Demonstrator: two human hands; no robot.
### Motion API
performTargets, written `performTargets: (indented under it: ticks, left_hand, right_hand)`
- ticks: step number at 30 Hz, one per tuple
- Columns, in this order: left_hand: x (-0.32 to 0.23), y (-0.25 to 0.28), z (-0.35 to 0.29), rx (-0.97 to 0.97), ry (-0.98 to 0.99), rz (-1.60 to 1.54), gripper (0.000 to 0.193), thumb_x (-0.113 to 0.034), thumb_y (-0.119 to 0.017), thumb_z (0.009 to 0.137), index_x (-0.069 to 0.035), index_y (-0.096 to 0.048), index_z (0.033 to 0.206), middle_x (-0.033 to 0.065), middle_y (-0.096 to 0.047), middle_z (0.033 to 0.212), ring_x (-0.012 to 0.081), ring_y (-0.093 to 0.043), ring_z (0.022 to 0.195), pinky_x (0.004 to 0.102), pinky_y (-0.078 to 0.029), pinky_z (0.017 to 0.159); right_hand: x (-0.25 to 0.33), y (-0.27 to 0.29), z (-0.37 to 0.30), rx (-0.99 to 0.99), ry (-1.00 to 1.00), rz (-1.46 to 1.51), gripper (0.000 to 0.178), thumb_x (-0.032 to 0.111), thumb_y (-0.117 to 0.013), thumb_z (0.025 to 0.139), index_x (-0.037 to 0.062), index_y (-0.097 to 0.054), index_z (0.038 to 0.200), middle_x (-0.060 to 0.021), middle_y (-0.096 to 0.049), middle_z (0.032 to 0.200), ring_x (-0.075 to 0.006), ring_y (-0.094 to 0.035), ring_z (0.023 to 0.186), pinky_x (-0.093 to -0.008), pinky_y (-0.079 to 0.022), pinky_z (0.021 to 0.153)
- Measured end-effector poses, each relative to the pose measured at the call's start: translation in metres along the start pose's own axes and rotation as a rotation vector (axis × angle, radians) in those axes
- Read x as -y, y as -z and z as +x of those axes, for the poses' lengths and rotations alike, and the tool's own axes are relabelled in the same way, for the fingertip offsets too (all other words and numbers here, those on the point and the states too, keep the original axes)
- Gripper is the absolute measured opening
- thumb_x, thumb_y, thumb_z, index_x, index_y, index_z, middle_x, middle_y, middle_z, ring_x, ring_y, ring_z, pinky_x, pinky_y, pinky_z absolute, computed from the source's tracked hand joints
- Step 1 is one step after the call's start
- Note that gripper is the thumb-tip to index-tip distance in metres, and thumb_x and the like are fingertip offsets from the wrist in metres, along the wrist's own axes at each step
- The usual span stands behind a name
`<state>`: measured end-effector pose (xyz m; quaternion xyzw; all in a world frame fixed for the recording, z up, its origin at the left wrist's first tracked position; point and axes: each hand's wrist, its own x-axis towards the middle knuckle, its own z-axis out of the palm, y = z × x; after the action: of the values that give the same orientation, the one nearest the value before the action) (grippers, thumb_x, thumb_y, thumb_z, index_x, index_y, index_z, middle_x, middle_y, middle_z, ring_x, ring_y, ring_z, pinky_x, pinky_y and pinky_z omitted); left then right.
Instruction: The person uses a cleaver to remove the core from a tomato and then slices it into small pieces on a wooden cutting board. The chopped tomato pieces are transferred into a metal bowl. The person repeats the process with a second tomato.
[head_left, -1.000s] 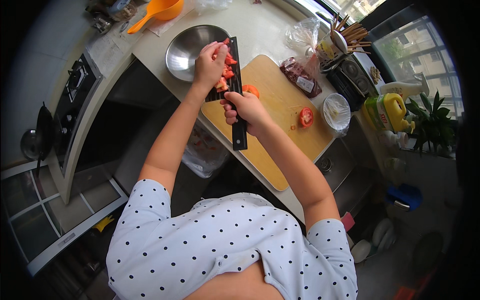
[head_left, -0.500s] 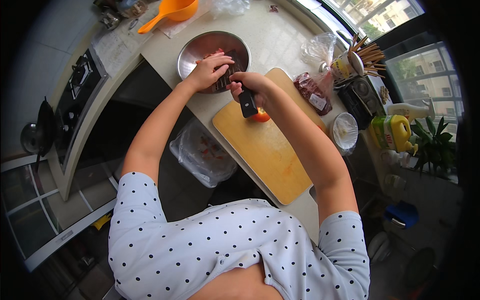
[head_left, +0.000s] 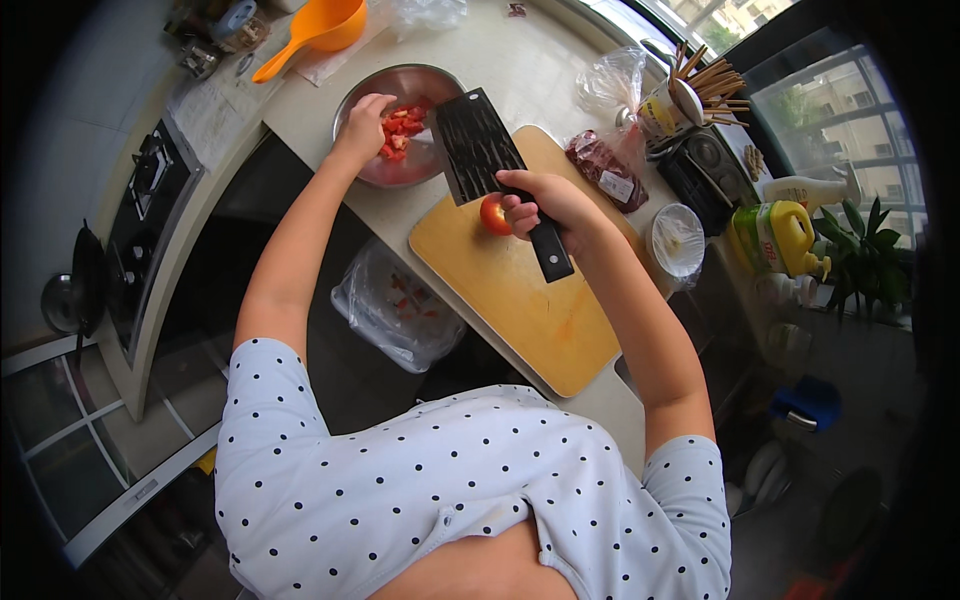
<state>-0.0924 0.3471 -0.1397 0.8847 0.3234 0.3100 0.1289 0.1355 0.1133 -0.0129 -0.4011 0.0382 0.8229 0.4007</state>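
Bowl (head_left: 422,168) loaded with chopped tomato (head_left: 399,130)! Right of it, one larger tomato piece (head_left: 494,214) (undiced) remains on the board (head_left: 520,300). Left hand (head_left: 362,128) half-curls over the bowl, hold unclear; right hand (head_left: 552,203) wraps tight around the cleaver (head_left: 478,148).

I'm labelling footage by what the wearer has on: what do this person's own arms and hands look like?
The left hand and right hand are bare, without gloves. No watch or bracelet shows on either wrist. The left sleeve and right sleeve are short, whitish with small black dots, leaving both forearms uncovered.
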Motion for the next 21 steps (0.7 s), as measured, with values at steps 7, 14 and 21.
performTargets:
  ticks: [7,14,21]
  left_hand:
    - [-0.121,0.007,0.005,0.177,0.062,-0.175,0.017,-0.001,-0.056,0.080,-0.001,-0.064,0.095,0.0157,-0.064,0.095,0.0309,-0.062,0.086,0.0362,-0.050,0.076]
    - [-0.290,-0.081,-0.064,0.649,-0.079,-0.566,0.027,-0.003,-0.063,0.078,-0.002,-0.061,0.104,0.0151,-0.061,0.104,0.0286,-0.062,0.092,0.0343,-0.051,0.078]
    - [-0.330,-0.173,-0.065,0.437,-0.221,-0.226,0.066,-0.017,-0.076,0.064,-0.009,-0.046,0.122,0.0133,-0.049,0.121,0.0343,-0.046,0.110,0.0412,-0.042,0.091]
  right_hand:
    - [-0.060,0.079,-0.113,0.057,0.164,0.289,0.019,0.019,-0.050,0.095,0.0058,-0.042,0.084,0.0003,-0.043,0.062,-0.0004,-0.032,0.042,-0.0149,-0.025,0.033]
    - [-0.155,0.134,-0.204,-0.189,0.550,0.317,0.010,0.007,-0.048,0.092,0.0058,-0.042,0.085,0.0007,-0.041,0.064,0.0000,-0.032,0.043,-0.0148,-0.026,0.034]
    - [-0.210,0.150,-0.221,-0.309,0.612,0.328,0.008,0.004,-0.049,0.090,0.0043,-0.042,0.092,-0.0037,-0.048,0.073,-0.0010,-0.036,0.049,-0.0157,-0.030,0.040]
